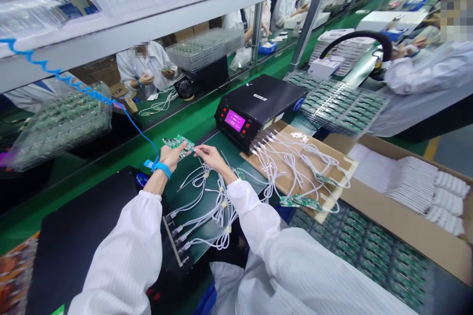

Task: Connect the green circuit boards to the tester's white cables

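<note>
My left hand [170,158], with a blue strap on its wrist, is closed around green circuit boards [181,143], which look like more than one held together. My right hand [212,158] pinches at the right end of these boards. What lies between its fingertips is too small to make out. Below both hands, a bundle of white cables [221,206] lies coiled on the green work surface. Their plugs run to a metal-edged strip [173,241] on the black unit at left.
A black tester [262,103] with a lit purple screen stands ahead, white cables running from it over a brown board [286,150]. At right are a carton [414,234] of white parts and trays [362,251] of circuit boards. A blue coiled cord [92,92] hangs at left. Co-workers sit opposite.
</note>
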`<act>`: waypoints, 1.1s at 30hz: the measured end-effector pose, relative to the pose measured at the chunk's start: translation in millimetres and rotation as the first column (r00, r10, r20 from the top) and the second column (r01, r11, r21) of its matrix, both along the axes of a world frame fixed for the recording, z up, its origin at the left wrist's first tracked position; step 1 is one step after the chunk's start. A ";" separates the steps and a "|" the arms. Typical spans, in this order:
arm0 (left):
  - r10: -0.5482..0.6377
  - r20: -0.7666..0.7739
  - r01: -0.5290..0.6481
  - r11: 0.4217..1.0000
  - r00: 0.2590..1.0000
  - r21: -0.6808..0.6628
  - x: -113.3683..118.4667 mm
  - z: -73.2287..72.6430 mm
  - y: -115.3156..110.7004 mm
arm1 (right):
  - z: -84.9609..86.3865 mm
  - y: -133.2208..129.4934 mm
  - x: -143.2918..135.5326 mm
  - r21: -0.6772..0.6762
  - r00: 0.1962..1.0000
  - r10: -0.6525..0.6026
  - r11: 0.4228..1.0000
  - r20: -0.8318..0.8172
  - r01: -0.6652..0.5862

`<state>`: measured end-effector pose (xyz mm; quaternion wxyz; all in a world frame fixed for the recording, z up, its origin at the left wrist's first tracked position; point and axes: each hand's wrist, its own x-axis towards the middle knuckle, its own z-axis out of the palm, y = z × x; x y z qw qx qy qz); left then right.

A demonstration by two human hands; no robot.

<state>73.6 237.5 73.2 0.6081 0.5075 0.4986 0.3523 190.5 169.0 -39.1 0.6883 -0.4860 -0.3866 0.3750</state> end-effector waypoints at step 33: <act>-0.051 -0.246 0.160 0.882 0.968 0.444 -1.3 -10.2 0.3 | -18.2 -26.0 -14.7 0.045 0.864 -0.214 0.975 0.455 0.217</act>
